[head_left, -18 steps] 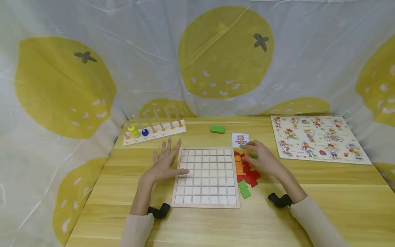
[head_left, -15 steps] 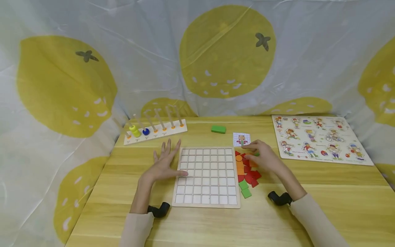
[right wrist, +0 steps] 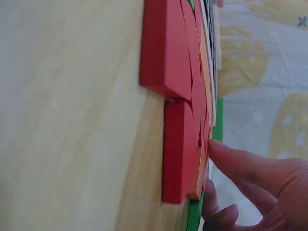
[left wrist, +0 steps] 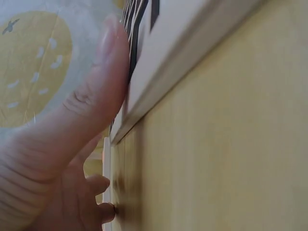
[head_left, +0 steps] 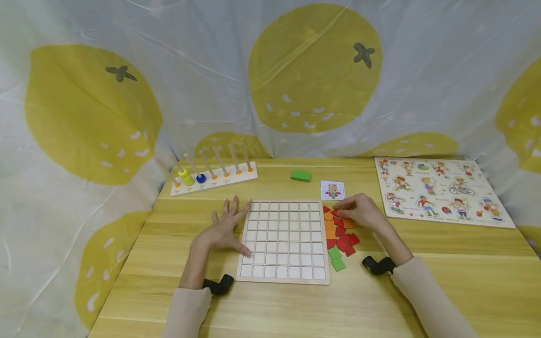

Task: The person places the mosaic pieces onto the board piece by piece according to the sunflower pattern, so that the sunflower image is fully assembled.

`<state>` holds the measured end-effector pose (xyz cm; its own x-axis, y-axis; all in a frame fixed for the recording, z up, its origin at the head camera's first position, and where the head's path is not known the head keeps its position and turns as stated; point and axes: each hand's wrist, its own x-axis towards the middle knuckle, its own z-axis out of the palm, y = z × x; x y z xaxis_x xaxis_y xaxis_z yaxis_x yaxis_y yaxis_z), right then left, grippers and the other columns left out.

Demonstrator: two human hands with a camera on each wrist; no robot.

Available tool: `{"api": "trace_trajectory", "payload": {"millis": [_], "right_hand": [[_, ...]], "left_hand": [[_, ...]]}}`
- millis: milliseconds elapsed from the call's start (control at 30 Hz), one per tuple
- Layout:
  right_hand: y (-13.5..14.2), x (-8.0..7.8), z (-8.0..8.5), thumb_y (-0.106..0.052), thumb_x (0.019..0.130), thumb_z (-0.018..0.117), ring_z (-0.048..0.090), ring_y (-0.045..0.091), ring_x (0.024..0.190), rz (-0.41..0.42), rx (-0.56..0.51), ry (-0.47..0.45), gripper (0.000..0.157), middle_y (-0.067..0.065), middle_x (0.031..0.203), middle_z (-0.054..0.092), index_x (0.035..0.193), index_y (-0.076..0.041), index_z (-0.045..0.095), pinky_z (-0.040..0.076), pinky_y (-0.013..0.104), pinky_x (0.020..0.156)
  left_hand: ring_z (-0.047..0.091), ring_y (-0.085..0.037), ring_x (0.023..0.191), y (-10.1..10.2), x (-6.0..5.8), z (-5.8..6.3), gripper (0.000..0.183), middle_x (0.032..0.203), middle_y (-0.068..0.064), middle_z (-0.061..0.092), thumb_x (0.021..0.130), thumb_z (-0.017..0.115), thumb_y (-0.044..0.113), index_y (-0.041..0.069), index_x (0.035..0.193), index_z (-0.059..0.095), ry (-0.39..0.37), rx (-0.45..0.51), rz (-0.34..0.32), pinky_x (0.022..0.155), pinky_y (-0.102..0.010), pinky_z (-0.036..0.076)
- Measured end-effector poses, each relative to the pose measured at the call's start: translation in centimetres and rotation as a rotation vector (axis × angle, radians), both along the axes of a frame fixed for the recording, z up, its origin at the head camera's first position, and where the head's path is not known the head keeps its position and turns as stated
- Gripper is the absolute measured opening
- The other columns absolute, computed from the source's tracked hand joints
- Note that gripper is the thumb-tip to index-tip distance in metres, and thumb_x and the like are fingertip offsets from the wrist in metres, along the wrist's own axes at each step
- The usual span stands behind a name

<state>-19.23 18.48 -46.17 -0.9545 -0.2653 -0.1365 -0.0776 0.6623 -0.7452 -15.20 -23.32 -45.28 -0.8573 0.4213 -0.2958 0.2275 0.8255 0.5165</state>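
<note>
Surface (head_left: 279, 305): pale striped wood, its near edge cut off at the bottom of the head view.
Picture board (head_left: 444, 192): flat at the far right, well apart from the left hand.
Grid board (head_left: 283, 239): flat between the two hands; the left wrist view catches only one edge and a few dark lines of it.
Peg rack (head_left: 220, 180): beyond the left hand, yellow and blue rings on its pegs.
Left hand (head_left: 224, 232): the grip is spread and holds nothing; the thumb lies over the grid board's left rim, the fingers beside it.
Right hand (head_left: 363, 211): the grip is bent down over the far part of the coloured pieces, thumb and fingertips close together; whether it pinches one cannot be told.
Coloured pieces (head_left: 340, 232): red, orange and green, along the grid board's right side, under and nearer than the right fingertips; some are hidden by the hand, and the right wrist view shows them edge-on, overlapping.
Card (head_left: 332, 190): just beyond the right fingertips, its drawing too small to make out fully.
Green block (head_left: 301, 175): beyond the grid board, apart from both hands.
</note>
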Motion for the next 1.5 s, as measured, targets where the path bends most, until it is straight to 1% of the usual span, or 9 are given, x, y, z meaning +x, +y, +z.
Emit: {"api": "trace_trajectory", "payload": {"millis": [233,367,467,633,733,933,1100,1333,1500], "right_hand": [[-0.7,-0.1,0.1,-0.013,0.092,0.079,0.058,0.018,0.077,-0.019,-0.002,-0.001,0.017,0.012,0.093,0.079,0.105,-0.004,0.081,0.047,0.027,0.066],[-0.5,0.0,0.4,-0.012,0.094,0.077,0.066,0.019,0.082,-0.030,-0.011,-0.026,0.016,0.016,0.100,0.079,0.107,-0.003,0.081,0.050,0.026,0.068],[-0.2,0.0,0.6,-0.013,0.094,0.077,0.067,0.019,0.084,-0.020,0.001,-0.029,0.017,0.016,0.103,0.079,0.107,-0.003,0.081,0.050,0.027,0.068],[0.0,0.0,0.5,-0.014,0.090,0.081,0.061,0.018,0.077,-0.012,0.023,-0.005,0.019,0.011,0.090,0.078,0.105,-0.004,0.081,0.046,0.028,0.065],[0.0,-0.2,0.4,-0.015,0.087,0.084,0.058,0.018,0.075,-0.036,0.035,0.001,0.018,0.008,0.082,0.074,0.101,-0.004,0.080,0.044,0.029,0.065],[0.3,-0.2,0.5,-0.016,0.085,0.085,0.054,0.019,0.073,-0.073,0.064,-0.020,0.018,0.004,0.077,0.067,0.097,-0.005,0.079,0.041,0.029,0.064],[0.4,-0.2,0.4,-0.016,0.087,0.082,0.050,0.019,0.069,-0.047,0.069,-0.017,0.018,0.003,0.074,0.064,0.102,-0.006,0.081,0.039,0.027,0.058],[0.4,-0.3,0.3,-0.012,0.088,0.081,0.039,0.015,0.059,-0.020,0.028,-0.052,0.023,-0.004,0.060,0.042,0.109,-0.003,0.080,0.030,0.024,0.051],[0.5,-0.4,0.3,-0.012,0.086,0.083,0.035,0.015,0.056,-0.020,0.014,-0.054,0.023,-0.005,0.058,0.036,0.107,-0.003,0.080,0.028,0.025,0.051]], "left_hand": [[-0.026,-0.047,0.156,-0.5,0.2,0.4,0.140,0.169,-0.025,-0.024,0.062,0.097,0.047,0.023,0.168,0.008,-0.031,-0.029,0.018,0.116,-0.077,-0.018],[-0.026,-0.047,0.156,-0.1,0.2,0.5,0.139,0.169,-0.024,-0.023,0.063,0.096,0.049,0.024,0.168,0.008,-0.036,-0.051,0.018,0.116,-0.078,-0.017],[-0.026,-0.048,0.155,0.2,0.2,0.5,0.139,0.169,-0.024,-0.023,0.064,0.096,0.049,0.023,0.168,0.006,-0.047,-0.047,0.016,0.116,-0.079,-0.017],[-0.028,-0.047,0.155,0.5,0.2,0.6,0.139,0.169,-0.024,-0.025,0.065,0.096,0.046,0.023,0.168,0.005,-0.066,-0.064,0.027,0.116,-0.077,-0.018],[-0.029,-0.047,0.155,0.6,0.3,0.6,0.140,0.169,-0.024,-0.025,0.065,0.096,0.045,0.022,0.168,0.005,-0.073,-0.068,0.032,0.116,-0.077,-0.018],[-0.029,-0.047,0.154,0.7,0.3,0.5,0.140,0.169,-0.024,-0.025,0.064,0.096,0.047,0.023,0.168,0.005,-0.079,-0.067,0.028,0.116,-0.077,-0.018],[-0.029,-0.047,0.154,0.7,0.3,0.4,0.140,0.169,-0.023,-0.025,0.064,0.096,0.047,0.023,0.168,0.005,-0.076,-0.068,0.030,0.117,-0.077,-0.018],[-0.030,-0.047,0.154,0.7,0.3,0.3,0.140,0.169,-0.022,-0.027,0.065,0.095,0.049,0.024,0.168,0.004,-0.079,-0.064,0.030,0.116,-0.077,-0.018],[-0.031,-0.047,0.154,0.8,0.3,0.3,0.139,0.169,-0.021,-0.028,0.066,0.095,0.049,0.024,0.168,0.003,-0.073,-0.064,0.023,0.116,-0.077,-0.019]]}}
